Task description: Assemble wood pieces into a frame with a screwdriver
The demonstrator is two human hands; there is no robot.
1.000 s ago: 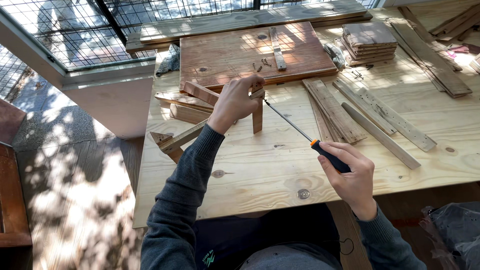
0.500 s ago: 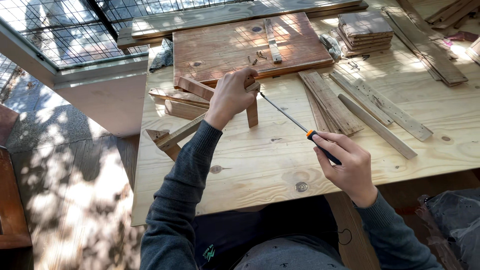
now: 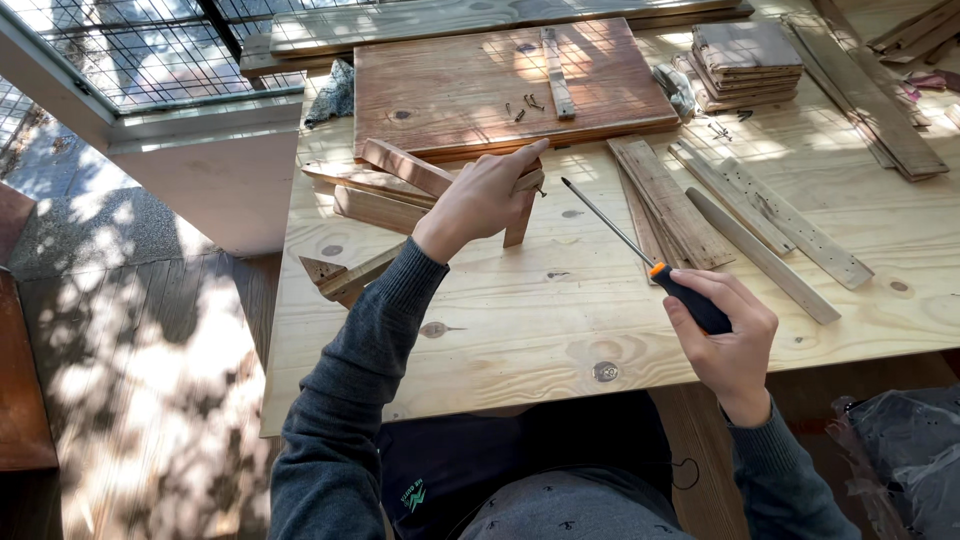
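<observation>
I judge screw-driving underway: my left hand (image 3: 480,200) fingers clamp the upright brown wooden slat assembly (image 3: 520,210); right hand (image 3: 730,340) fingers wrap the long orange-and-black-handled screwdriver (image 3: 640,250), its tip just right of the left fingers, needing alignment.

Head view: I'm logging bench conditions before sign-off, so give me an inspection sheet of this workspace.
Surface: pale wooden table, knots showing, dappled sunlight.
Job's things: small wooden assembly of joined slats; long screwdriver with orange and black handle, tip just short of the assembly.
Clutter: reddish board with loose screws, scattered slats, stacked squares.
Grippers: left hand steadies the assembly; right hand grips the screwdriver.
Cables: nothing seen.
Surroundings: wire mesh, plank floor.
</observation>
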